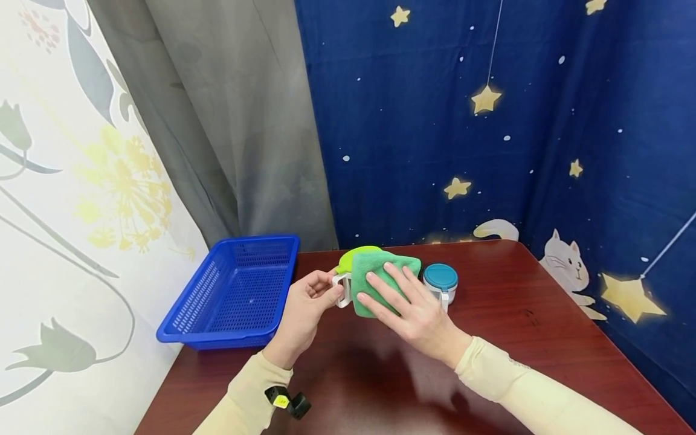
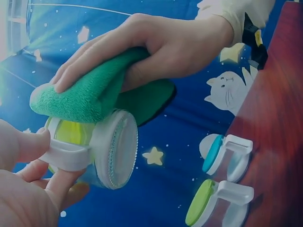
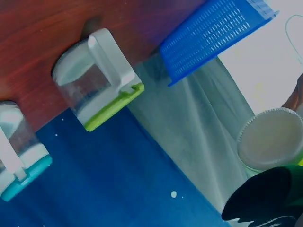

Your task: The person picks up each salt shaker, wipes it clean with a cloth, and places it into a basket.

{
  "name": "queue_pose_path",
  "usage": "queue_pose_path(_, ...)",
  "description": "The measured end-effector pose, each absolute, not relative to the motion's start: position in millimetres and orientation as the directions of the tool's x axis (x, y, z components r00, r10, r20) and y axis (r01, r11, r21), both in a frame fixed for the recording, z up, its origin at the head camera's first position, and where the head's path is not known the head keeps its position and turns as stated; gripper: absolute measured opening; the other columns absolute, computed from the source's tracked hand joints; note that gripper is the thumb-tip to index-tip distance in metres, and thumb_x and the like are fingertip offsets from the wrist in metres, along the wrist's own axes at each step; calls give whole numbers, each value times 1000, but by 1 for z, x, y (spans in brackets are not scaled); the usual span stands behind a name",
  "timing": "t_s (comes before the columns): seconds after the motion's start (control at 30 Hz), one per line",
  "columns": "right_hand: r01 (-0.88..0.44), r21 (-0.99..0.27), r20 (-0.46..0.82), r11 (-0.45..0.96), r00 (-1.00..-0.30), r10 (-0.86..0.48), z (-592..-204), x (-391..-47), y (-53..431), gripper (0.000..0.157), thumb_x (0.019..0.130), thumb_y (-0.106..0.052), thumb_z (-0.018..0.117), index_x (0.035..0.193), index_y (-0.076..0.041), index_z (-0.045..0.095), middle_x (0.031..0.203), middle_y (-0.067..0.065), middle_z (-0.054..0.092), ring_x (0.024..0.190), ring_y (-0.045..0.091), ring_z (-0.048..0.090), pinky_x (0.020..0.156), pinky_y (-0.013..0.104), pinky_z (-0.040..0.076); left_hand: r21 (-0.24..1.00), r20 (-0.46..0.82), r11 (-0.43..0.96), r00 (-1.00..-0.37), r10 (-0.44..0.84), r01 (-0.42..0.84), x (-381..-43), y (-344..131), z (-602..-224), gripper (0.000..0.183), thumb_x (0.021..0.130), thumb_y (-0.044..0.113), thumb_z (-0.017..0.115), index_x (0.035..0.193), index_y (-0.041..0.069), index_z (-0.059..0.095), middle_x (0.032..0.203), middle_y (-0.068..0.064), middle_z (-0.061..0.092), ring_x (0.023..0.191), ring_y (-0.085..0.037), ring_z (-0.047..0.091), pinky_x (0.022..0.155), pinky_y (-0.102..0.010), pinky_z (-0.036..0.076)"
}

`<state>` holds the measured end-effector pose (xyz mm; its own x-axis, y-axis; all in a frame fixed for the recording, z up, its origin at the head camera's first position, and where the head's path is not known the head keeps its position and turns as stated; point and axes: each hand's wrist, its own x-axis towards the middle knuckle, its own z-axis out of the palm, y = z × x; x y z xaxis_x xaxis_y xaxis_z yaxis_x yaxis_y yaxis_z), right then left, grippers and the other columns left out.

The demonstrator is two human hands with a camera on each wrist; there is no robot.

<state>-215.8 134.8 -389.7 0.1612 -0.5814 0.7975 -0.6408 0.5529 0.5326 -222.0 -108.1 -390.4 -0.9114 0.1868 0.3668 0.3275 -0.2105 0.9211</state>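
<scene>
My left hand [image 1: 299,311] pinches the white handle [image 1: 342,291] of a clear jar [image 2: 120,149], which is tilted on its side in the left wrist view. Yellow-green shows at its lid end. Over the jar's side, my right hand [image 1: 421,314] presses a green cloth [image 1: 367,269], gripped between thumb and fingers with the fingers fairly straight. The cloth hides much of the jar in the head view. In the right wrist view only the jar's round base [image 3: 270,139] and a dark part of the cloth [image 3: 265,196] appear.
A second jar with a yellow-green lid [image 3: 113,109] stands on the reddish-brown table [image 1: 505,302]. Beside it is a similar jar with a teal lid [image 1: 441,276]. At the table's left sits a blue perforated basket [image 1: 228,337]. Curtains [image 1: 413,139] hang behind.
</scene>
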Motion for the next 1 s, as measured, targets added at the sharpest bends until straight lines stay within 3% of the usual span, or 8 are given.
queue_pose_path(0.4, -668, 561, 772, 489, 208, -601, -423, -216, 147, 30, 104, -2, 52, 126, -8, 70, 132, 21, 63, 117, 47, 61, 85, 56, 54, 915, 376, -219, -913, 159, 339, -224, -112, -388, 25, 93, 5, 72, 107, -11, 60, 105, -18, 68, 97, -25, 67, 83, -34, 58)
queue_pose_path(0.57, -689, 520, 816, 506, 224, -533, -416, -218, 145, 26, 103, -8, 56, 124, -7, 71, 129, 23, 64, 114, 50, 61, 88, 55, 54, 922, 371, -190, -908, 196, 336, -223, -113, -387, 25, 93, 8, 72, 108, -8, 60, 107, -20, 67, 95, -26, 66, 83, -33, 58)
queue_pose_path(0.8, -745, 390, 899, 541, 181, -398, -393, -220, 145, 34, 94, 3, 53, 123, -3, 70, 127, 25, 63, 114, 52, 60, 89, 51, 53, 923, 383, -152, -886, 260, 354, -221, -114, -387, 23, 93, 7, 72, 109, -5, 61, 111, -21, 67, 98, -29, 65, 84, -33, 57)
queue_pose_path(1.0, -755, 374, 909, 539, 185, -373, -390, -218, 141, 36, 92, 5, 52, 122, -2, 70, 126, 25, 64, 112, 50, 61, 88, 51, 53, 910, 412, -177, -874, 260, 376, -223, -118, -388, 23, 93, 5, 71, 110, -8, 61, 110, -19, 68, 98, -28, 67, 86, -39, 57)
